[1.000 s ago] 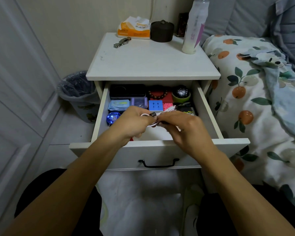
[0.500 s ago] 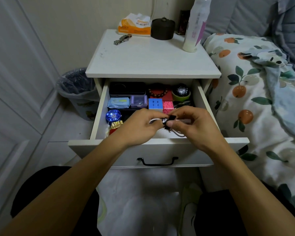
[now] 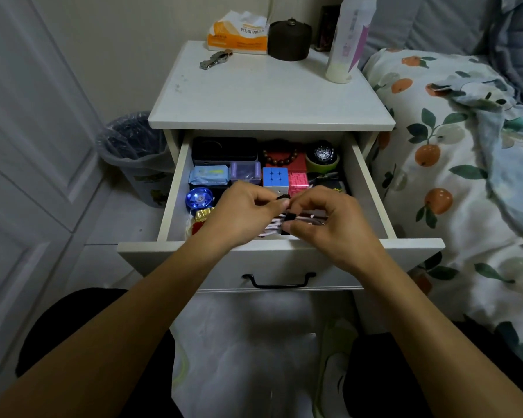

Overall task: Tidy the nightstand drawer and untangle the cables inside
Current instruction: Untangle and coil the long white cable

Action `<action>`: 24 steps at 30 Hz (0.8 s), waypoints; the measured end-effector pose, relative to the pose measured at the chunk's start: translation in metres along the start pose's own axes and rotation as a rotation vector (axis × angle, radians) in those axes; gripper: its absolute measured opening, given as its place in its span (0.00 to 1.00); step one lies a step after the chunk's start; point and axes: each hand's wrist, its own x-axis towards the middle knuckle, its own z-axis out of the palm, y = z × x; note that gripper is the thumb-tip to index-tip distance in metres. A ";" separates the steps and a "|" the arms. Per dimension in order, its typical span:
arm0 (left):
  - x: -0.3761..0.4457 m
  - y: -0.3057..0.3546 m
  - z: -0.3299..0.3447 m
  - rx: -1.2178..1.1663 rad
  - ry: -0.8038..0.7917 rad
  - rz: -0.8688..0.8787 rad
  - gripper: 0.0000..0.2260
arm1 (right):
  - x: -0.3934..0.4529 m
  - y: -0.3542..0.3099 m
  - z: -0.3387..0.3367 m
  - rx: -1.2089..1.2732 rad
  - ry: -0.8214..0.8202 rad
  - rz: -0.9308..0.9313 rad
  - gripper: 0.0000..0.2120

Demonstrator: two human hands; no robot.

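A second ago both hands sit close together over the near middle of the drawer [image 3: 372, 188], pinching a loose white cable with its plug end sticking up between them. Now the cable [image 3: 272, 227] lies as a gathered bundle of pale loops, running left to right between the hands, with a black strap [image 3: 290, 217] wrapped across its middle. The left hand [image 3: 239, 218] grips the bundle's left part and pinches the strap's free end [image 3: 283, 198] above it. The right hand [image 3: 329, 224] is a little farther right than before, its fingers curled over the bundle's right part and its thumb against the strap.
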 end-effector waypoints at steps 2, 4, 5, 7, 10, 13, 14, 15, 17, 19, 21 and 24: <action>-0.002 0.000 0.002 -0.018 0.014 -0.007 0.07 | -0.002 -0.001 0.001 0.021 0.031 -0.028 0.07; -0.003 0.000 0.003 -0.051 0.042 -0.028 0.05 | -0.005 -0.003 0.004 -0.012 0.073 -0.082 0.07; -0.002 0.000 0.004 -0.077 0.060 -0.049 0.04 | -0.007 -0.003 0.007 -0.046 0.099 -0.115 0.06; -0.002 -0.001 0.004 -0.140 0.089 -0.099 0.03 | -0.009 -0.004 0.010 -0.090 0.152 -0.160 0.06; -0.003 -0.001 0.004 -0.198 0.130 -0.123 0.06 | -0.011 -0.006 0.013 -0.098 0.216 -0.139 0.06; -0.003 -0.003 0.002 -0.247 0.142 -0.140 0.03 | -0.014 -0.006 0.015 -0.074 0.219 -0.115 0.05; -0.002 -0.003 0.001 -0.261 0.133 -0.152 0.02 | -0.015 -0.007 0.015 -0.069 0.200 -0.117 0.04; -0.002 -0.003 -0.001 -0.272 0.123 -0.165 0.03 | -0.015 -0.007 0.015 -0.068 0.173 -0.122 0.04; -0.002 -0.002 -0.003 -0.264 0.104 -0.177 0.01 | -0.014 -0.007 0.015 -0.062 0.124 -0.121 0.04; -0.003 0.000 -0.004 -0.224 0.102 -0.157 0.01 | -0.013 -0.008 0.015 -0.037 0.098 -0.098 0.04; -0.004 0.002 -0.003 -0.176 0.124 -0.120 0.01 | -0.012 -0.010 0.015 0.005 0.094 -0.055 0.02; -0.004 0.004 -0.002 -0.145 0.158 -0.081 0.03 | -0.009 -0.012 0.017 0.159 0.083 0.102 0.03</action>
